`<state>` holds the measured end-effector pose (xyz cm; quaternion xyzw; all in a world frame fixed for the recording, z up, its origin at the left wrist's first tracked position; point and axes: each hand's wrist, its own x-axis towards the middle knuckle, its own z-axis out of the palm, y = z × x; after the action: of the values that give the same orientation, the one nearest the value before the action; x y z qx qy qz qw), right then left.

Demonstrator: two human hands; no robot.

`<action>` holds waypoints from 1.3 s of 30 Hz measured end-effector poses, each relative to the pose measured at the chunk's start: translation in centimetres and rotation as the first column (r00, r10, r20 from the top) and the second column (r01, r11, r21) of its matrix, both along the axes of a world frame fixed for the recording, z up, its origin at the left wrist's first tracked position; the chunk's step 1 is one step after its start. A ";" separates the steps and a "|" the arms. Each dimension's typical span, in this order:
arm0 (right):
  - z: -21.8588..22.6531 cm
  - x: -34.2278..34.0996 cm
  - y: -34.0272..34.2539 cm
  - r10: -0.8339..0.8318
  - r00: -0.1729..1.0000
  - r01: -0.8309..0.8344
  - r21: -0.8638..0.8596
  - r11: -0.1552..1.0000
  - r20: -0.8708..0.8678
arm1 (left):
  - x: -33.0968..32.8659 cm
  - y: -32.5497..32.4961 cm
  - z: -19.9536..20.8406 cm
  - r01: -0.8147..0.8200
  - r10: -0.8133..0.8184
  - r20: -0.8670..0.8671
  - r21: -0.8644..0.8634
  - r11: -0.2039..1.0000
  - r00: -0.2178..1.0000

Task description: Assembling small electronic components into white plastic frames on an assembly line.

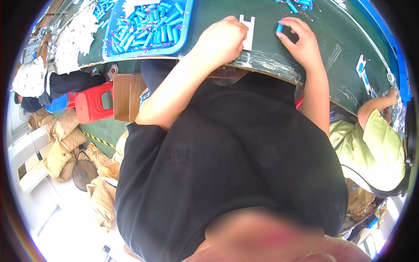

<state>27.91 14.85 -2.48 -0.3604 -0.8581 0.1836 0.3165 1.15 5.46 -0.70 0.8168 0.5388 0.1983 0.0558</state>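
My left hand point(228, 40) is closed, its fingers curled against the left edge of a narrow white plastic holder point(248, 36) with a forked far end. The holder lies on the dark green tabletop, and my fingers hide part of its edge. To its right, my right hand point(302, 41) pinches a small blue cylindrical battery point(279, 28) between thumb and fingers, just above the table. A thin wire shows near those fingers. Left of my left hand stands a blue plastic tray point(185, 41) heaped with blue wired batteries point(150, 30).
More wired batteries point(301, 5) lie at the far edge. White plastic parts point(78, 41) pile up on the far left. At right, a person in a yellow-green shirt point(371, 148) works beside a white part with batteries point(363, 74). A red stool point(92, 105) and cardboard box point(127, 97) stand left.
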 end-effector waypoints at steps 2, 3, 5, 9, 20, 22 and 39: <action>-0.1 0.0 0.0 0.007 1.000 -0.007 0.010 1.000 -0.017 | 0.5 0.4 1.0 -0.019 0.015 -0.078 -0.056 0.998 0.997; -0.2 0.1 0.0 0.002 1.000 -0.002 0.008 1.000 -0.005 | 0.7 0.6 1.6 -0.038 0.028 -0.133 -0.071 0.997 0.991; -0.1 -0.2 0.1 0.003 1.000 -0.003 0.012 1.000 0.008 | 0.7 0.7 2.3 -0.064 0.048 -0.186 -0.081 0.995 0.981; 0.0 -0.2 0.0 0.020 1.000 -0.020 0.007 1.000 -0.023 | 0.2 0.9 2.5 0.106 -0.093 -0.247 0.037 0.994 0.965; 1.4 -1.1 -1.4 0.022 1.000 -0.022 -0.029 0.999 -0.013 | -0.8 0.7 0.1 -0.010 0.004 0.120 0.047 0.999 0.993; 2.2 -2.3 -2.4 0.073 0.982 -0.085 -0.061 0.995 -0.172 | -0.7 0.1 -0.8 -0.082 0.019 0.370 0.156 0.984 0.929; 0.4 -6.2 -3.8 0.291 0.955 -0.292 0.003 0.957 -0.051 | -8.1 -5.3 -17.1 -0.190 0.329 0.261 -0.442 0.877 0.908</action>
<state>21.73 11.09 -2.10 -0.2260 -0.8931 0.2394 0.3066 -6.97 0.17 -17.78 0.6616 0.6572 0.2207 0.2859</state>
